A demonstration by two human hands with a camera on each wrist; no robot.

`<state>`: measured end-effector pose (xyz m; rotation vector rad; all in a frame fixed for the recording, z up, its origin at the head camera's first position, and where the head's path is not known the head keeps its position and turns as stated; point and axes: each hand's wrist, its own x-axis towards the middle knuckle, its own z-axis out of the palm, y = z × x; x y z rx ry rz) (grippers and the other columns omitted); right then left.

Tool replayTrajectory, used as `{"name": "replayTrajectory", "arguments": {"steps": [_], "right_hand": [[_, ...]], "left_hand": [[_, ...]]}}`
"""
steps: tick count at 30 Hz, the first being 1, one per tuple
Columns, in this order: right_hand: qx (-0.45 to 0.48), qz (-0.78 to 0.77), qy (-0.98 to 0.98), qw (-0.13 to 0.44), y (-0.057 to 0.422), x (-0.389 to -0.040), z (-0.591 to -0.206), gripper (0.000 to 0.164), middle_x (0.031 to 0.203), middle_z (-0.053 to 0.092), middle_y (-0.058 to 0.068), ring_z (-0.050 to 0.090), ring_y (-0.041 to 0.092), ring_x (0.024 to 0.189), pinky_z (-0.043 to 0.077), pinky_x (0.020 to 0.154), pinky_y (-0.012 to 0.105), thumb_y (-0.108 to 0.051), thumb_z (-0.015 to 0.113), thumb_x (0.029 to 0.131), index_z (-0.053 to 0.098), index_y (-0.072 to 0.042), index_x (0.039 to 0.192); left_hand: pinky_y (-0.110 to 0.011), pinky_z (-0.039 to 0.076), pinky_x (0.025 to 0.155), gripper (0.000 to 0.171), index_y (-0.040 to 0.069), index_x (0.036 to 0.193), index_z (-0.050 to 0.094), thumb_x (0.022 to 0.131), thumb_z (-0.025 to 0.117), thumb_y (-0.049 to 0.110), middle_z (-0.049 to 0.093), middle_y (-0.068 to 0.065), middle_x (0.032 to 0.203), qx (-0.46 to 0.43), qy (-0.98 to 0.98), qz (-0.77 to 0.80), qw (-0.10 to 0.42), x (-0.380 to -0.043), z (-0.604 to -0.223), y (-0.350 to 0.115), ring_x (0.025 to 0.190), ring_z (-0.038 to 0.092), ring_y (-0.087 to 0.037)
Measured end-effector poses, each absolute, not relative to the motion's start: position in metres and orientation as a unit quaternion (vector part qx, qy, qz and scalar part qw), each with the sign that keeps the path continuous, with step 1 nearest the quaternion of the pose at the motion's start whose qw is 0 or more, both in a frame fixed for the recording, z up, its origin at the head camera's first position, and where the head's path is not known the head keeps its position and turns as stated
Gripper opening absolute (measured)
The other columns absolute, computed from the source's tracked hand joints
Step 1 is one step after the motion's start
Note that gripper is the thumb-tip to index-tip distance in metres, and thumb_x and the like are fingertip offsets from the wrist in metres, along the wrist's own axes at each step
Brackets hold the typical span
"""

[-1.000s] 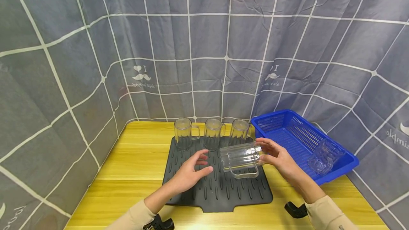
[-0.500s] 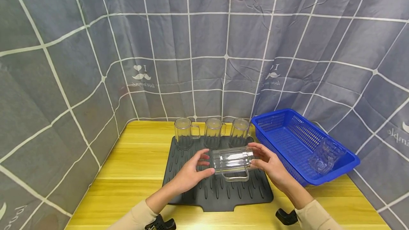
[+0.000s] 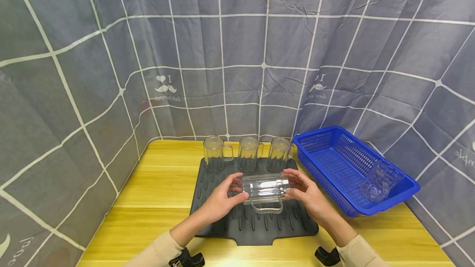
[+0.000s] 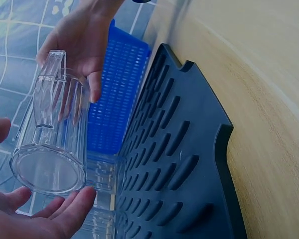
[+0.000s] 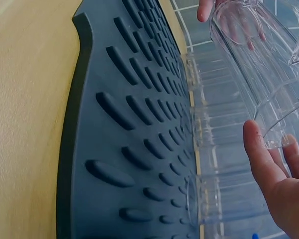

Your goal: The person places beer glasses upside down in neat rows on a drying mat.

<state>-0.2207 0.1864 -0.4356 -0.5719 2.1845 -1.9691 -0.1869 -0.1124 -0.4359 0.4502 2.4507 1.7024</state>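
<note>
A clear glass mug (image 3: 265, 188) lies sideways in the air over a dark ribbed mat (image 3: 256, 228), its handle toward the person. My right hand (image 3: 306, 195) grips the mouth end, thumb on the near side and fingers on the far side. At the base end is my left hand (image 3: 222, 199), its fingers and thumb spread around it. In the left wrist view, the left fingertips (image 4: 84, 196) lie right at the rim of the mug's base, with the thumb off to one side. Through the glass in the right wrist view, the left fingers (image 5: 205, 9) show beyond the base.
Along the mat's far edge, three clear mugs (image 3: 213, 155) stand upside down in a row, handles to the right. A blue perforated basket (image 3: 326, 172) on the right holds clear glassware (image 3: 380, 180). Yellow wood tabletop (image 3: 156, 184) surrounds the mat, and a grey checked curtain (image 3: 241, 85) hangs behind.
My right hand has carried the mug left and slightly down, away from the basket, bringing its base to my left hand's fingers. The left hand has hardly moved.
</note>
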Motion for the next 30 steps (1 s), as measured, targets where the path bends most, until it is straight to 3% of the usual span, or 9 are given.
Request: {"name": "replayTrajectory", "arguments": {"steps": [15,23,30], "right_hand": [[-0.19,-0.691,0.691,0.091,0.179,-0.22,-0.442,0.058,0.139,0.051,0.007,0.056,0.013,0.12,0.057,0.09,0.035,-0.003,0.063,0.095,0.04,-0.001,0.148],[-0.204,-0.696,0.68,0.109,0.177,-0.218,-0.444,0.055,0.147,0.044,0.012,0.053,0.01,0.128,0.055,0.094,0.033,-0.006,0.06,0.099,0.038,-0.008,0.15],[-0.234,-0.701,0.659,0.141,0.171,-0.217,-0.447,0.06,0.154,0.034,0.025,0.052,0.006,0.13,0.054,0.096,0.034,-0.007,0.058,0.101,0.032,-0.01,0.155]], "left_hand": [[-0.045,0.053,0.096,0.063,0.019,0.151,0.04,0.098,0.067,0.039,0.053,-0.014,0.139,0.121,0.796,0.587,0.079,-0.189,-0.437,-0.118,0.127,0.055,-0.03],[-0.04,0.051,0.095,0.057,0.019,0.145,0.047,0.095,0.071,0.032,0.052,-0.014,0.131,0.104,0.77,0.627,0.064,-0.187,-0.432,-0.121,0.119,0.057,-0.026],[-0.038,0.051,0.089,0.053,0.017,0.142,0.052,0.094,0.073,0.028,0.054,-0.014,0.126,0.102,0.78,0.617,0.027,-0.185,-0.423,-0.124,0.114,0.057,-0.026]]}}
